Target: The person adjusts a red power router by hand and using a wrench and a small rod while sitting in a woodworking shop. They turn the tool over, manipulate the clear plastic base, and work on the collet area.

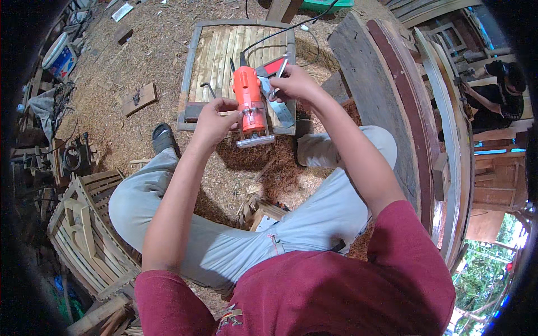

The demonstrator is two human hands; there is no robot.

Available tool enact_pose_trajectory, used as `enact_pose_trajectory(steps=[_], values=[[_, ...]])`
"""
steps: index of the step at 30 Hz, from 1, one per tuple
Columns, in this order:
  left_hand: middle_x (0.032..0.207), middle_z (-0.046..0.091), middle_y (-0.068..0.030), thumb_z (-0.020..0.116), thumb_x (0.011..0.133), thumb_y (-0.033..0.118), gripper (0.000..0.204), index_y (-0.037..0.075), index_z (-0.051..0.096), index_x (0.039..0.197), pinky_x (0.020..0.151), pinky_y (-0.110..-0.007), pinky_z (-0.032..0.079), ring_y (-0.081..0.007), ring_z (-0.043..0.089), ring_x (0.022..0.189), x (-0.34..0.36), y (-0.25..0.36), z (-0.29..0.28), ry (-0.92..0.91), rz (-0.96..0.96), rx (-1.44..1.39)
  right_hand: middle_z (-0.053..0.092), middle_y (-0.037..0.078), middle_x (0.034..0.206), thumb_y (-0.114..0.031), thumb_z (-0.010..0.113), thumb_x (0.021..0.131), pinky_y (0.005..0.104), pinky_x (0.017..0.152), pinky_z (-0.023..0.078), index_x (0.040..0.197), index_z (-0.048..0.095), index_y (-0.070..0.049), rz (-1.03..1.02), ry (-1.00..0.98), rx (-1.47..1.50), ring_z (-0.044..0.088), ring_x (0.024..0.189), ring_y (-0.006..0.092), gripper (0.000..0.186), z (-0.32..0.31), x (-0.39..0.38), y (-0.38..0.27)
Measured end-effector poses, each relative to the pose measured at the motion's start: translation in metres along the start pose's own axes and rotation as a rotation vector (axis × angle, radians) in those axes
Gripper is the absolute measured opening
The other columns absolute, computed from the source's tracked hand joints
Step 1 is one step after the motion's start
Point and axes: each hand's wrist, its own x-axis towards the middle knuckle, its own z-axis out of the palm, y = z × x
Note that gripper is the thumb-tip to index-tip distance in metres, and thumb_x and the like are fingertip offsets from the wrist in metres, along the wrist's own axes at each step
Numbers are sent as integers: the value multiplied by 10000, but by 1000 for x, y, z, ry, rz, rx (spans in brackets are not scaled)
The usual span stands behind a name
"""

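Note:
An orange router [247,89] with a clear base section and black cord lies over a slatted wooden panel [204,56]. My left hand [219,120] is closed at the router's left side, fingers on its lower fittings. Just right of the router, my right hand [288,87] grips a thin pale stick-like tool [283,65]; its exact kind is unclear. Under that hand lies a light-blue strip [283,116], with a red flat piece [273,67] behind it. A bent metal rod [208,88] rests on the panel to the left.
Long planks [381,84] lean along the right, where another person [493,98] works. A slatted wooden piece [92,235], metal clamps [75,157] and clutter line the left. Wood shavings [140,67] cover the ground; a small board [138,99] lies on them.

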Motion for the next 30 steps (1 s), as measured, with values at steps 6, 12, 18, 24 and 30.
enact_pose_trajectory(steps=[6, 12, 18, 24, 30], values=[[1105, 702, -89, 775, 922, 85, 308, -21, 656, 1186, 767, -284, 580, -134, 681, 888, 6, -7, 2, -17, 18, -26, 717, 122, 983, -96, 702, 948, 340, 627, 636, 1200, 565, 3, -123, -44, 224, 759, 790, 227, 304, -8, -30, -8], [1033, 723, -86, 765, 920, 82, 235, -29, 680, 1109, 733, -286, 580, -124, 689, 846, 3, -18, 4, 80, 72, 18, 720, 120, 994, -140, 670, 1028, 336, 661, 652, 1200, 558, -2, -205, -78, 166, 754, 847, 199, 248, 2, -47, -24], [883, 752, -81, 754, 932, 109, 182, -43, 721, 1027, 696, -288, 552, -100, 702, 790, -10, -9, 16, 100, 185, 130, 723, 107, 1008, -180, 669, 1042, 323, 682, 660, 1185, 586, -7, -317, -55, 83, 745, 848, 167, 240, 0, -63, -14], [888, 760, -110, 723, 970, 141, 206, -48, 731, 1050, 703, -299, 554, -126, 720, 781, -10, -7, 17, 130, 175, 138, 715, 72, 944, -201, 669, 1045, 311, 695, 654, 1141, 643, -17, -290, -6, 132, 743, 824, 156, 209, 0, -70, -20], [886, 768, -115, 717, 972, 164, 221, -40, 746, 1050, 713, -304, 558, -134, 725, 769, -7, -14, 19, 172, 203, 187, 704, 34, 839, -188, 646, 1053, 287, 668, 581, 1094, 640, -5, -388, 27, 66, 722, 774, 105, 188, -1, -72, -14]])
